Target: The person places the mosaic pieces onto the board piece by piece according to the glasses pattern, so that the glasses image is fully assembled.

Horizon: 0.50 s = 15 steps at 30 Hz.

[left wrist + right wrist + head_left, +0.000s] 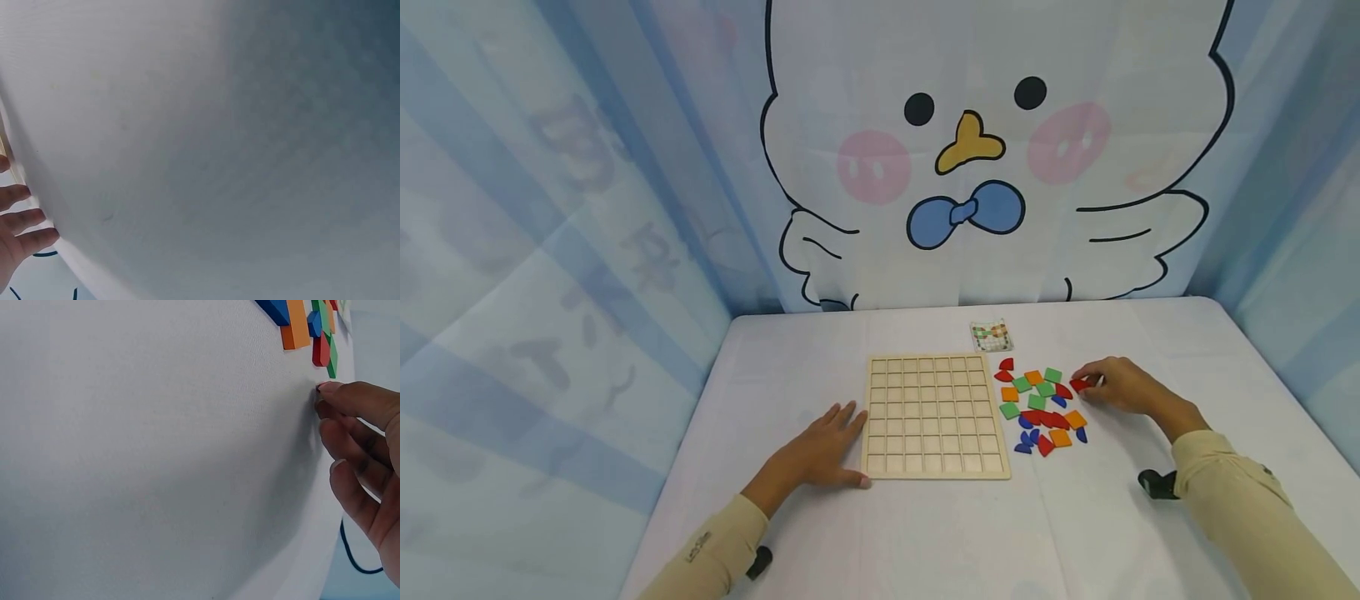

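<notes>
A square wooden grid board (934, 417) lies flat on the table. My left hand (823, 450) rests at its left edge, fingers spread and straight, thumb by the near left corner. In the left wrist view only the fingers (39, 239) of that hand show. My right hand (1122, 386) pinches a red fan-shaped piece (1079, 385) between thumb and index finger, just right of the loose pieces. The right wrist view shows this hand (369, 444) close above the tabletop, with the piece mostly hidden by the fingertips.
Right of the board lie several loose pieces: orange squares (1061, 438), green squares (1009, 411), red pieces (1046, 446) and blue pieces (1023, 448). Behind them sits a small patterned packet (992, 336). A curtain with a cartoon figure (966, 258) hangs behind the white table (940, 542).
</notes>
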### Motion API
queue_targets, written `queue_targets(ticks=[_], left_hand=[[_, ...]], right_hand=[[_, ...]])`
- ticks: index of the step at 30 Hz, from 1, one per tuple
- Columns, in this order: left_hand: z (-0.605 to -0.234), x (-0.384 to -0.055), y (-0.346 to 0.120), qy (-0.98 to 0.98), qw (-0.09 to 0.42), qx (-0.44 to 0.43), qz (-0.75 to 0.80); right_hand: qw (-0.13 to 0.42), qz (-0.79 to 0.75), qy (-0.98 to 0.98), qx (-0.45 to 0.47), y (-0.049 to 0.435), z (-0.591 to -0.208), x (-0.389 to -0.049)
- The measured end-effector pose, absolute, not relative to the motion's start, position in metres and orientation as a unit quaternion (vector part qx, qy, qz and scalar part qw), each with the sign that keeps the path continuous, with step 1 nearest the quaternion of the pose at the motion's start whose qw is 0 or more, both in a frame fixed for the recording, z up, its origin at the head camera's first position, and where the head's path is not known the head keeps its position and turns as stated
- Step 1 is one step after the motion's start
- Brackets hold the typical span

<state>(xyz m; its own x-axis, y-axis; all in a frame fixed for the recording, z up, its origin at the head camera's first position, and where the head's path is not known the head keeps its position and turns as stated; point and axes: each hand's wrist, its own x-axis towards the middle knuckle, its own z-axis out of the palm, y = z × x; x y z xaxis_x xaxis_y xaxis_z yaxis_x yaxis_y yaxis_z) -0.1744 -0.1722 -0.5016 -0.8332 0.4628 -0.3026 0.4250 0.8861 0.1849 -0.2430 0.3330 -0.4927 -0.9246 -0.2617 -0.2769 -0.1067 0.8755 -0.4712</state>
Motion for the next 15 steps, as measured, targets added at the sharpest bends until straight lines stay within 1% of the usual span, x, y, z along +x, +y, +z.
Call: queue_targets(ticks=[6,15], left_hand=[[-0.5002,-0.1747,-0.1722,0.956,0.17,0.234,0.057],[-0.5,-0.1751,-0.1711,0.956,0.17,0.234,0.056]], right_hand=[[0.178,-0.243,0.95,-0.082,0.3327,-0.4926,-0.2432],[0.161,-0.245,0.952,-0.084,0.3333,-0.4903,-0.243]])
